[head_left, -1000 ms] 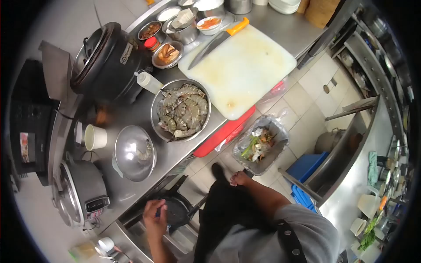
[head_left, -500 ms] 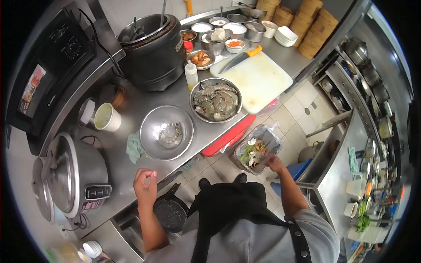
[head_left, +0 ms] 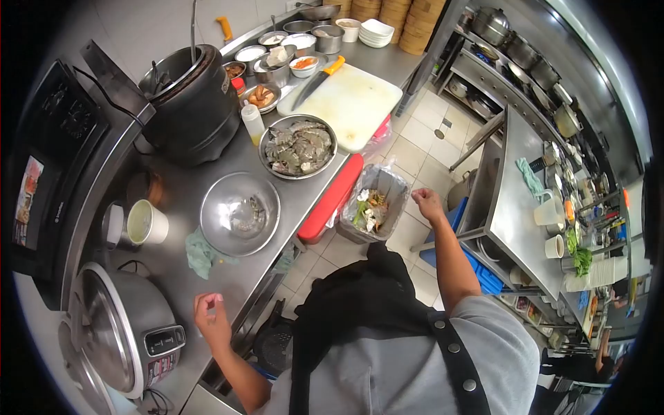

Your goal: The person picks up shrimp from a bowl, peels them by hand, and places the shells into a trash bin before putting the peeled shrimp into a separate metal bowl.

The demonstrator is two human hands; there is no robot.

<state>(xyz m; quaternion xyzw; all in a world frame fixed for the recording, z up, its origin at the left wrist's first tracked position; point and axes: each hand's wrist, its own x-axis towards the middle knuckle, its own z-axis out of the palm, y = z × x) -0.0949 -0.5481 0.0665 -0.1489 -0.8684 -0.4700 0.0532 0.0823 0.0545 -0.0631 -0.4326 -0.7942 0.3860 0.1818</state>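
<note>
My left hand [head_left: 211, 319] hovers at the counter's front edge, its fingers curled in toward the thumb; what is in them, if anything, is hidden. Just beyond it lie a green cloth [head_left: 200, 254] and a steel bowl [head_left: 214, 225] with a few shrimp [head_left: 250, 214] in it. A second steel bowl [head_left: 268, 160] is heaped with grey raw shrimp [head_left: 299, 147]. Out to the right, my right hand [head_left: 428, 205] is closed beside a lined trash bin [head_left: 395, 207] with food scraps [head_left: 371, 209] inside. Its fingers hide whatever they may hold.
A white cutting board [head_left: 353, 111] carries a yellow-handled knife [head_left: 319, 83]. Bowls of ingredients and a squeeze bottle [head_left: 252, 123] stand behind. A large black pot [head_left: 190, 111] and a rice cooker [head_left: 142, 325] take up the left. Another steel counter [head_left: 519, 228] stands right; people are partly visible far right.
My right hand has moved up and away from over the trash bin, to its right side. My left hand stays curled near the counter edge. The whole view has shifted and turned.
</note>
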